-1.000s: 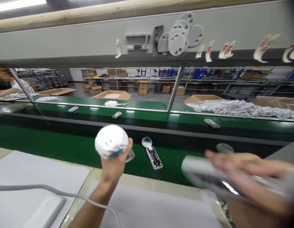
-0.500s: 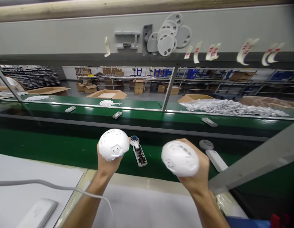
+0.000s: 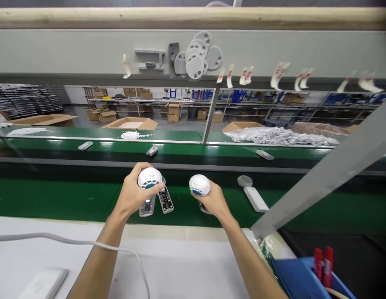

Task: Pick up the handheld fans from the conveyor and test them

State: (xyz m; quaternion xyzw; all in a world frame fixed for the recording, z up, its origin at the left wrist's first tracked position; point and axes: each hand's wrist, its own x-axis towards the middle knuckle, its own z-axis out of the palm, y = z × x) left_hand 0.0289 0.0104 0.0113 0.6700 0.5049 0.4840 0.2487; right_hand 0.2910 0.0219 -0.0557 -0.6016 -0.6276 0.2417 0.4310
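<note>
My left hand (image 3: 129, 192) grips a white round-headed device (image 3: 148, 175) with a teal inner part, its fingers wrapped round the head. Below that head a pale body with electronics (image 3: 146, 207) shows, lying over the green belt. Just right of it is another open body with a dark circuit board (image 3: 166, 201), its head mostly hidden behind my left hand's device. My right hand (image 3: 215, 200) is closed round a second white round-headed device (image 3: 199, 182), also teal underneath. Most of that device's lower body is hidden by the fingers.
A closed white device (image 3: 255, 199) lies on the green belt (image 3: 71, 199) at right. A slanted metal post (image 3: 317, 170) rises beside it. A grey cable (image 3: 71, 242) crosses the white worktop (image 3: 180, 265). Red pens (image 3: 328, 265) stand in a blue bin (image 3: 292, 270) at lower right.
Both hands have moved forward over the belt, lowering the devices. The domed tops faced me before; now the teal parts show. The view has shifted, bringing the blue bin further in.
</note>
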